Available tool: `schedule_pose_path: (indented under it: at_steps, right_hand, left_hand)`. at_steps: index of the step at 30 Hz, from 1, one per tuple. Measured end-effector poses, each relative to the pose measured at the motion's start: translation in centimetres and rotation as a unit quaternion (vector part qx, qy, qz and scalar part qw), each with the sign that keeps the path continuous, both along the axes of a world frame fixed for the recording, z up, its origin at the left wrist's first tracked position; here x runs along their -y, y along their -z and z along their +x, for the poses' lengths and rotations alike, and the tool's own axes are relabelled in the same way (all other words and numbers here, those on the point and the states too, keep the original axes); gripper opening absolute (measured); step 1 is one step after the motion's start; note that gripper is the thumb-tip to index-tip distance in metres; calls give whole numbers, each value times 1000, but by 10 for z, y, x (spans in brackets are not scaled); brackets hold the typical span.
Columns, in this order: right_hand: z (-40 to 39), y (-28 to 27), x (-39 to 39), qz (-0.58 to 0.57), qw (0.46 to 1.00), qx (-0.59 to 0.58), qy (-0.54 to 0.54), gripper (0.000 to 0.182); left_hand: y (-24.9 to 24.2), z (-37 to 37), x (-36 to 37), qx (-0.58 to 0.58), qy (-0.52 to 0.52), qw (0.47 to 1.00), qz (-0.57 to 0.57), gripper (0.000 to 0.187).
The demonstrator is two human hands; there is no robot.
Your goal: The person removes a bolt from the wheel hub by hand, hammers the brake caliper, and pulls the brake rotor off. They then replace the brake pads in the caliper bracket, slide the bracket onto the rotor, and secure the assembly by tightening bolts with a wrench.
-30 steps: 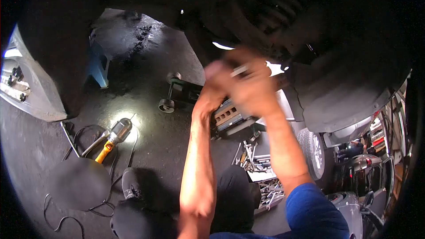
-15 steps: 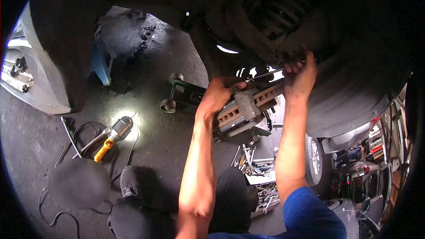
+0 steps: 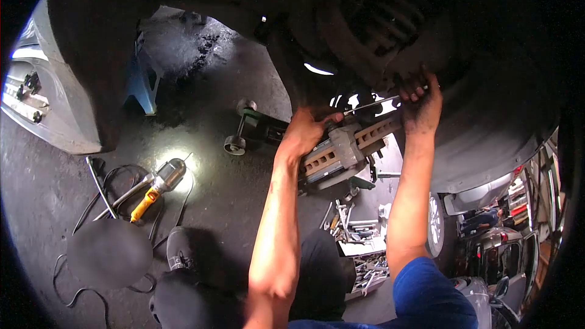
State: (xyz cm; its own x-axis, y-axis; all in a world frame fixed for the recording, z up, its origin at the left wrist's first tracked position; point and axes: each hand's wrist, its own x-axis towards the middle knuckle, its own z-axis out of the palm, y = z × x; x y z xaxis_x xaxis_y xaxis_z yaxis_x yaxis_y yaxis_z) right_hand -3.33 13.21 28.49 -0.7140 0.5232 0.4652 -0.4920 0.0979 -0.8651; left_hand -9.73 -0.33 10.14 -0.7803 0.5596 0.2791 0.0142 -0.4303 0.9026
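A slim, shiny metal rod-like tool (image 3: 373,104) runs between my two hands beneath the car's dark wheel arch. My right hand (image 3: 421,106) has its fingers curled round the right end. At the tool's left end, the thumb side of my left hand (image 3: 306,133) presses on it, with the other fingers hidden behind. Just below lies the brake disc (image 3: 378,135), seen edge-on with a rusty, vented rim. A grey brake caliper (image 3: 346,147) straddles this rim, close to my left hand. The tool's ends are hidden.
A green trolley jack (image 3: 265,129) stands behind the disc. Trays of wrenches (image 3: 364,271) sit on the floor below. To the left are a lit yellow-handled work lamp (image 3: 146,203) with its cable, a lug wrench (image 3: 100,186) and a blue stand (image 3: 144,88).
Both hands and the tool keep nearly the same places on the brake. The whole view has shifted slightly, so they appear a little further right.
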Motion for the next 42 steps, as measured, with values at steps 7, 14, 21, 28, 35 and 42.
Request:
schedule_pose_path:
  at_steps: [7,14,21,28,35,42]
  right_hand:
    - [2,52,130,594,794,100,-84,18]
    - [11,10,52,137,990,-26,30,21]
    - [12,17,49,137,984,4,114,23]
    - [14,39,93,471,882,22,10,17]
    - [10,0,-22,-42,994,-1,-99,15]
    - [5,47,123,524,840,101,-101,22]
  left_hand:
    - [3,8,-3,-8,-21,999,22,30]
    - [-2,3,2,31,3,999,10,31]
    - [8,1,-5,-2,-6,999,43,31]
    - [4,3,1,17,-37,998,54,29]
    - [0,4,-1,41,16,998,44,30]
    - [5,9,-5,22,-40,979,198,29]
